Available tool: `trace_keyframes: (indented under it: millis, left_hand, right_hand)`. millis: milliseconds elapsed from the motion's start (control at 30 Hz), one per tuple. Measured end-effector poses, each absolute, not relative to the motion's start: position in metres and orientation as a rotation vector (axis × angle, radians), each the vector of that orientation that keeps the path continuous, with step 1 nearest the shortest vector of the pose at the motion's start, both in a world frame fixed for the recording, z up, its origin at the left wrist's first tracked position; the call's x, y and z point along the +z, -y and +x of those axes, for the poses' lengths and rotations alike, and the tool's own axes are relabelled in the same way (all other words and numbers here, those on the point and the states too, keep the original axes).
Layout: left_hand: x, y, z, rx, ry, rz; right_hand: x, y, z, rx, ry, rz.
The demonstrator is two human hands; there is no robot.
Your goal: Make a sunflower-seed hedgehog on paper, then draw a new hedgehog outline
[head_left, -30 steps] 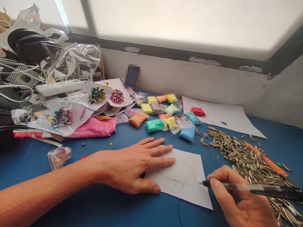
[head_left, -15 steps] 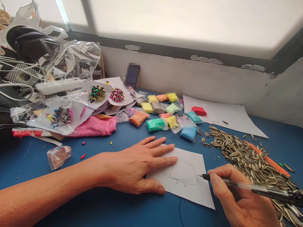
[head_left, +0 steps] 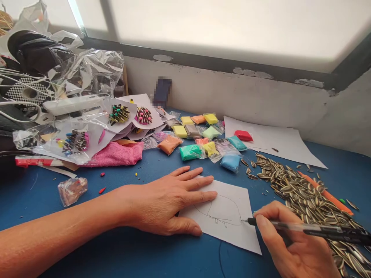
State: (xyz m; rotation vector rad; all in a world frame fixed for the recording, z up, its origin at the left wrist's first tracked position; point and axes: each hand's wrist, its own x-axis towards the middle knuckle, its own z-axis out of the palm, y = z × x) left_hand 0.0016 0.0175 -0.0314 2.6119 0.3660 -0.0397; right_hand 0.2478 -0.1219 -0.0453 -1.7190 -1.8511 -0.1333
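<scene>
My left hand [head_left: 171,202] lies flat with fingers spread over the left part of a small white sheet of paper [head_left: 243,239], pressing it to the blue table. A thin line drawing [head_left: 224,210] of a rounded body with short legs shows on the sheet, partly hidden under my fingers. Pinched in my right hand [head_left: 292,239] is a black pen [head_left: 290,226] with a clear barrel. Its tip touches or nearly touches the paper at the right edge of the drawn outline.
Sunflower seeds [head_left: 292,189] are heaped at right, with an orange stick [head_left: 327,195] among them. Wrapped clay packets [head_left: 191,152] lie behind the sheet. At left are a pink towel [head_left: 116,154] and bagged seed crafts [head_left: 74,143]. More white paper [head_left: 290,143] lies by the wall.
My right hand and the pen have shifted slightly down along the right edge of the outline, where a small extra mark shows. My left hand stays in place.
</scene>
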Motion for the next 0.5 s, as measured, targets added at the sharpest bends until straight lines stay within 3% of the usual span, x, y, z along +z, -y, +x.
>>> trace_keyframes:
  millis: [500]
  left_hand:
    - [-0.0312,-0.0179,0.0016,-0.032,-0.373,2.608]
  right_hand:
    - [-0.0541,0.1251,0.2467,-0.144,1.615,-2.006]
